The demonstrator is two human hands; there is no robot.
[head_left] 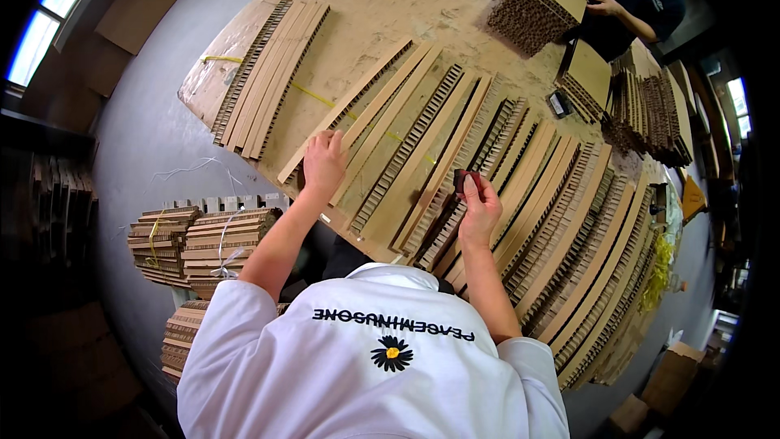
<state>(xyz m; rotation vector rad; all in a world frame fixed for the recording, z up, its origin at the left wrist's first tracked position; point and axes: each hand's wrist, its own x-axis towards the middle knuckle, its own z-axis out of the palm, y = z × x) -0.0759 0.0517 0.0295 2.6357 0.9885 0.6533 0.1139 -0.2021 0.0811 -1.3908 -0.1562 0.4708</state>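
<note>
My left hand (325, 164) is at the left of the spread row, its fingers curled over a long honeycomb cardboard strip (370, 81) near its lower end. Between the thumb and fingers of my right hand (481, 215) is a small dark red block (465, 180); its exact kind does not show. The block is above the middle of the row, where more cardboard strips (431, 138) lie side by side, some flat face up and some with the open honeycomb edge up. Farther right the strips (561, 219) lie closely packed.
A bundle of strips (272, 73) lies at the table's left. Tied stacks (227, 244) stand beyond the left edge. Across the table (382, 0), a co-worker's hand (605, 5) is at a thick honeycomb block (536, 12). Yellow strapping (660, 272) hangs at the right.
</note>
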